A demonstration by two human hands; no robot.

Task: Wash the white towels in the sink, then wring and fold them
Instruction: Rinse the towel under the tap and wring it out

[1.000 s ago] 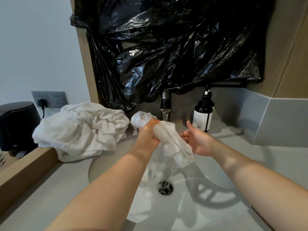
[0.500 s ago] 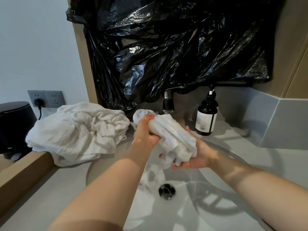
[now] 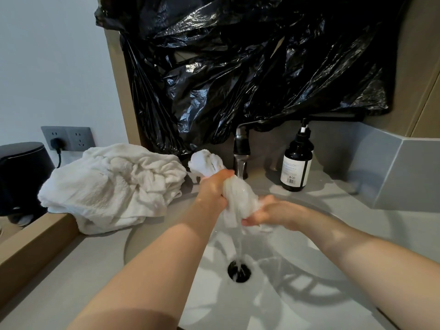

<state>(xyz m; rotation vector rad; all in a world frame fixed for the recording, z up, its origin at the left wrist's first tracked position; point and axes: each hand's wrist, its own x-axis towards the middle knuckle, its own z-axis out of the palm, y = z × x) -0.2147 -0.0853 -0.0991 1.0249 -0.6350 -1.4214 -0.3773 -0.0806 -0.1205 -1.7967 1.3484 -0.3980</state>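
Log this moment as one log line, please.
step: wringing | left hand: grips top of twisted white cloth towel | right hand: grips lower end | water: streaming to black drain | crumpled white towel pile: counter

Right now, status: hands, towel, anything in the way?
Left hand grips towel high, right hand grips it low. Towel bunched under tap, water streaming into sink. Pile left, bottle right, both clear of hands.

Head-worn view, angled down, close over sink [image 3: 309, 277].
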